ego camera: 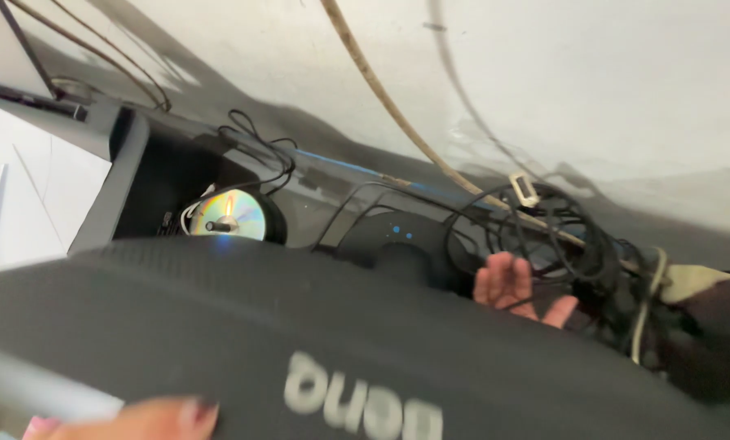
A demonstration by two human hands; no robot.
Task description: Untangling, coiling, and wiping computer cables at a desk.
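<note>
White wall behind desk. Right hand (pixel 513 285), fingers spread, holding nothing, reaches behind wide black plastic monitor back (pixel 316 342) toward tangled black cables (pixel 560 236). Left hand (pixel 149 420) steadies monitor's edge; grip unclear. Next likely: single out one cable.

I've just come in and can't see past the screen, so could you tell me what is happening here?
A person leans over the curved dark grey back of a monitor. Their right hand reaches down behind it, fingers spread, beside a tangle of black cables. Their left hand rests at the monitor's near edge. A shiny disc spindle sits farther left.
</note>
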